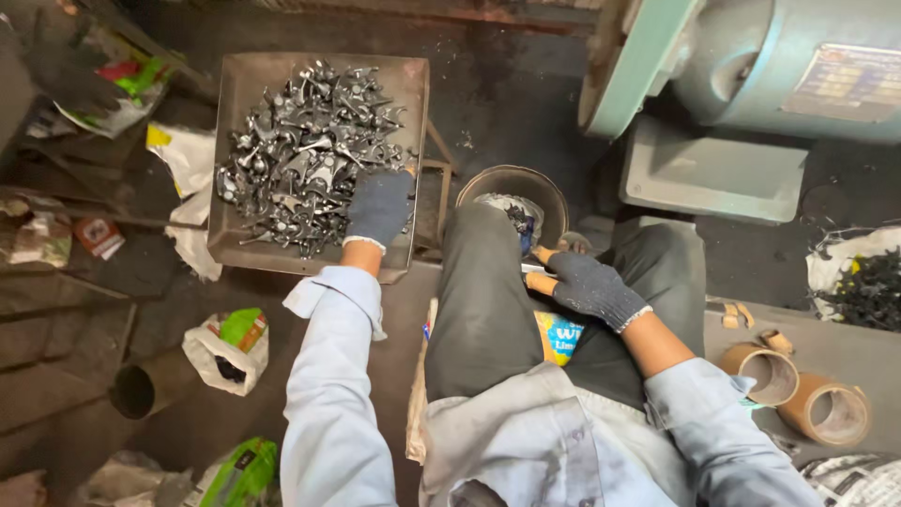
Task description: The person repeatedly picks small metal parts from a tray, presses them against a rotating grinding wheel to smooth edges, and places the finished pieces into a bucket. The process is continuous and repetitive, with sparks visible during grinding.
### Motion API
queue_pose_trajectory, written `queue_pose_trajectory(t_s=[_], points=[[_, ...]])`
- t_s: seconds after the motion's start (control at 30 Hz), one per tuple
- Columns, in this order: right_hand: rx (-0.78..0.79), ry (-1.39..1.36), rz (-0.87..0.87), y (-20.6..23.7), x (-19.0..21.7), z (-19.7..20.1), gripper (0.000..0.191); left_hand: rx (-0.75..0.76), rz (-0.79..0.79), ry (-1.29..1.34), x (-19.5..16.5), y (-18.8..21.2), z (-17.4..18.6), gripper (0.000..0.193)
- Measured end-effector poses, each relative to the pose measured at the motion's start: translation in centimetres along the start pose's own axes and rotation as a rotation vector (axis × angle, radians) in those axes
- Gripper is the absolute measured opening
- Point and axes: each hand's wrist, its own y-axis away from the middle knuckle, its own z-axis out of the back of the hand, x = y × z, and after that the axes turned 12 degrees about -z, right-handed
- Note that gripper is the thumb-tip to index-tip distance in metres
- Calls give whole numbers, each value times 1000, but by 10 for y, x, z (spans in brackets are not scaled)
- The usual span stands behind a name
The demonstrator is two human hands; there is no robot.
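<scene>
Head view: the left hand (380,207), in a dark glove, reaches into the metal tray (246,84), fingers curled down into the near edge of the heap of small metal castings (305,155); whether they grip one I cannot tell. Right of the tray, the right hand (589,286) rests on the lap, fingers loosely open, holding nothing. The tangled castings could snag the glove and spill out.

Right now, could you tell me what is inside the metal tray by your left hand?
The metal tray holds a heap of small dark metal parts. The gloved left hand rests on the heap's near corner, covering the parts beneath it.
</scene>
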Motion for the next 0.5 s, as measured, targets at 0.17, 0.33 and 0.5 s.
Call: queue_pose_trajectory(t_s=[0.17, 0.33, 0.5], points=[[-46, -77, 100, -6, -13, -5, 64, -317, 179, 198, 14, 5, 0, 24], [-25, -67, 77, -11, -10, -8, 64, 46, 310, 107, 3, 10, 5, 22], [-11, -39, 98, -10, -11, -5, 65, -10, 356, 151, -6, 6, 15, 22]])
